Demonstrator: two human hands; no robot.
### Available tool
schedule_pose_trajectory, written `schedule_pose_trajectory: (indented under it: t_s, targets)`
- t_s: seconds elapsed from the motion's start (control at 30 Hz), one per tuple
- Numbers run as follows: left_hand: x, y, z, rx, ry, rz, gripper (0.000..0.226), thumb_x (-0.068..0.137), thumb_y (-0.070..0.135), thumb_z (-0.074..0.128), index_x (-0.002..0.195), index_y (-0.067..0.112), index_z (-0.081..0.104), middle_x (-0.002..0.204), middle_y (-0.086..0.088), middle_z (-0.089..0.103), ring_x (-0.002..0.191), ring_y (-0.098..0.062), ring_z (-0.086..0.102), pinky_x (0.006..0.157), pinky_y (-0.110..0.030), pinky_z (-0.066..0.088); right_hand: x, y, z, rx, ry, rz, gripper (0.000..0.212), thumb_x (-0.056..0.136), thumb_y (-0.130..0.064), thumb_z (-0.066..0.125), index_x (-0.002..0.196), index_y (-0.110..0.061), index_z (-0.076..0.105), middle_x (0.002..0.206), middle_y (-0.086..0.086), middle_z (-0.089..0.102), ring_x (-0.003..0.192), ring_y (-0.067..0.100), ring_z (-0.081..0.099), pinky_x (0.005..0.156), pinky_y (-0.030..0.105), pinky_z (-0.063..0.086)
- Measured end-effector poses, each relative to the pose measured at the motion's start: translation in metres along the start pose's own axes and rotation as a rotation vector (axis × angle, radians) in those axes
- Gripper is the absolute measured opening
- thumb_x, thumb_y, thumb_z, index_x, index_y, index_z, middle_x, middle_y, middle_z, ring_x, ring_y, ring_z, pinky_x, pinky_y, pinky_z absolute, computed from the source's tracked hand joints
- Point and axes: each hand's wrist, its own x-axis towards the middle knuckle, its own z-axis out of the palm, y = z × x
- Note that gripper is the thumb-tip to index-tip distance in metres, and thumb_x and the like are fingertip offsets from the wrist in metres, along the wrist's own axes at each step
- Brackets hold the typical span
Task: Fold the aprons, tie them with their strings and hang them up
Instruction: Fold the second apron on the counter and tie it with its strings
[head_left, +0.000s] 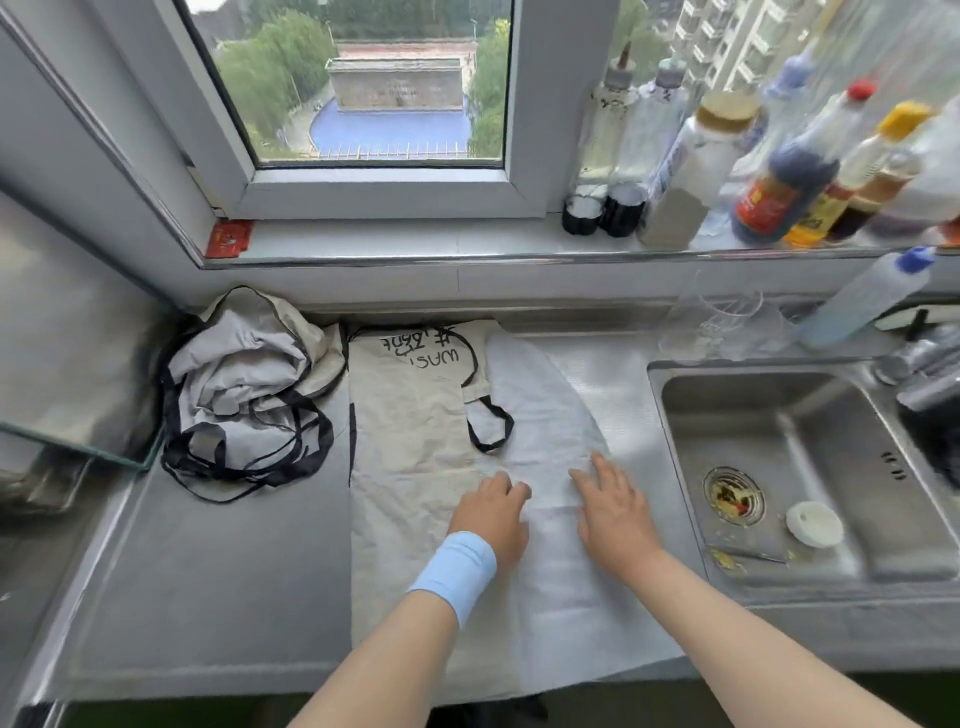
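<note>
A pale apron (415, 441) is spread flat on the grey counter (234, 571), with one side folded over. The left hand (491, 512), with a blue band (454, 569) on its wrist, and the right hand (613, 514) are laid on it, side by side. A crumpled heap of aprons (244, 384) is seen to the left, a metal sink (810, 447) to the right.

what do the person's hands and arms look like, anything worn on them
Two bare hands with no gloves. The left hand has a light blue wristband round its wrist, plain, no marking visible. The right hand has nothing on its wrist. No sleeves show on either forearm, and no rings or watch can be seen.
</note>
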Motion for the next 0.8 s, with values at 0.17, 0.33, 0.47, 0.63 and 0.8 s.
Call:
schedule_pose_trajectory:
  t_s: [0.17,0.33,0.47,0.63,0.8]
  targets:
    - [-0.025,0.027,0.027,0.063,-0.084,-0.078,0.047,0.088,0.038,0.052,0.132,0.024,0.041,0.130,-0.005,0.037,0.124,-0.027,0.035,0.088,-0.041,0.045,-0.035,0.012,0.005,0.189,-0.107,0.241,0.078,0.087,-0.030,0.053,0.152,-0.032,0.012,0.159,0.010,0.003,0.145,0.029,0.013,0.105,0.051,0.036]
    - [-0.036,0.031,0.027,0.013,-0.164,-0.109,0.061,0.086,0.041,0.055,0.141,0.026,0.034,0.141,-0.001,0.029,0.131,-0.026,0.026,0.100,-0.040,0.043,-0.043,0.017,0.001,0.496,-0.057,0.404,0.071,0.084,-0.017,0.056,0.146,-0.018,0.021,0.141,0.014,0.024,0.124,0.036,0.036,0.094,0.043,0.044]
    - [-0.035,0.029,0.019,-0.031,-0.245,-0.136,0.073,0.086,0.046,0.055,0.150,0.032,0.022,0.154,0.003,0.021,0.140,-0.024,0.019,0.111,-0.042,0.032,-0.045,0.021,0.000,0.361,-0.102,0.431,0.052,0.089,-0.031,0.058,0.134,-0.013,0.038,0.132,0.013,0.037,0.114,0.033,0.052,0.091,0.041,0.046]
    - [-0.043,0.031,0.020,-0.023,-0.284,-0.118,0.074,0.085,0.049,0.055,0.150,0.036,0.022,0.159,0.005,0.013,0.145,-0.023,0.011,0.115,-0.042,0.027,-0.050,0.018,0.006,0.221,-0.040,0.399,0.021,0.089,-0.027,0.055,0.108,-0.018,0.057,0.109,0.004,0.065,0.105,0.025,0.056,0.088,0.039,0.036]
    - [-0.047,0.028,0.020,-0.354,-0.179,-0.157,0.071,0.086,0.047,0.060,0.149,0.033,0.030,0.157,0.003,0.025,0.145,-0.022,0.020,0.116,-0.037,0.023,-0.053,0.010,-0.020,0.552,-0.094,0.346,0.012,0.077,-0.026,0.055,0.079,-0.015,0.058,0.086,0.002,0.063,0.085,0.022,0.057,0.070,0.032,0.043]
